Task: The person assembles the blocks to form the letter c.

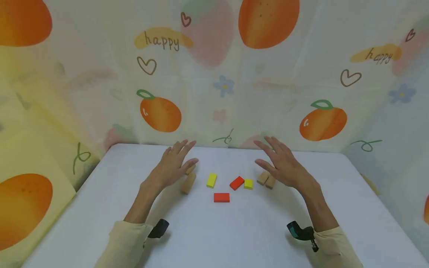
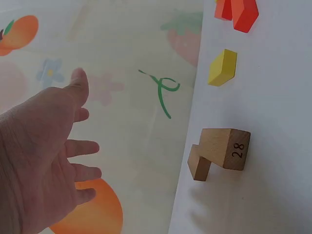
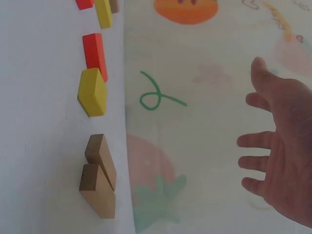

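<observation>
Both hands are raised over the far part of the white table, fingers spread and holding nothing. The left hand (image 1: 172, 163) hovers nearest a natural wood block (image 1: 188, 183), which bears the number 28 in the left wrist view; a second wood block (image 2: 199, 163) lies beside it, partly hidden. On the other side, the right hand (image 1: 281, 163) is above two wood blocks (image 3: 100, 190) lying side by side. Between the hands lie a yellow block (image 1: 211, 180), a red block (image 1: 237, 183) close against another yellow block (image 1: 248, 184), and a red block (image 1: 221, 197) nearer the person.
A fruit-print cloth (image 1: 201, 93) hangs behind the white table (image 1: 221, 238) and along its sides. Each wrist carries a small black camera, the left camera (image 1: 159, 228) and the right camera (image 1: 299, 231), jutting inward from the sleeves.
</observation>
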Available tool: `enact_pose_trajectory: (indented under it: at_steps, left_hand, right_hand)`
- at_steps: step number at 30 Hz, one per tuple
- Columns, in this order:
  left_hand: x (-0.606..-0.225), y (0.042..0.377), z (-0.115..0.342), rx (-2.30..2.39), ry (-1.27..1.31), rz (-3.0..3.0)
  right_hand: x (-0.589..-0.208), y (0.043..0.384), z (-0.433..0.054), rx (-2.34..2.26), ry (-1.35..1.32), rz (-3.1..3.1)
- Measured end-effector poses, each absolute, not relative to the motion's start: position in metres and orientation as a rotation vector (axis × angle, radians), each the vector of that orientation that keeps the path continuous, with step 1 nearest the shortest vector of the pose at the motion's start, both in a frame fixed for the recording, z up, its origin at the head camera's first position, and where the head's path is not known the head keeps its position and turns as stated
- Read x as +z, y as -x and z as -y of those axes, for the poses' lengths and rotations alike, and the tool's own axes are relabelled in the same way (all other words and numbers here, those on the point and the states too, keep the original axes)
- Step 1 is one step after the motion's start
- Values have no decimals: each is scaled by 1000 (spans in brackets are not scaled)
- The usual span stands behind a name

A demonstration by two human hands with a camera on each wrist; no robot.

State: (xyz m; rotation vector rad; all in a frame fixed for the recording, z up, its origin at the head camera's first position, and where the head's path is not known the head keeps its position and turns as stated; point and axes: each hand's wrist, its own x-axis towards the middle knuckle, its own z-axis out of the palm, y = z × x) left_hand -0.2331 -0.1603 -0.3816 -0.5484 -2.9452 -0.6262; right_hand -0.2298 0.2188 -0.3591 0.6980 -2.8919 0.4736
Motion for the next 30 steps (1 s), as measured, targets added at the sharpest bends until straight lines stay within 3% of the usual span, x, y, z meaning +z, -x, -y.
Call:
enact_pose_trajectory:
  at_steps: [13,24,30]
  left_hand:
    - [-381,226,151,-515,546,3044]
    - [-392,222,157,-620,676,3194]
    - [-396,221,159,-427,756,3226]
  right_hand:
    - [-363,227,-206,439,-848,2875]
    - [-375,218,-181,383,-990,2967]
    - [-384,210,-156,326,-1144,2998]
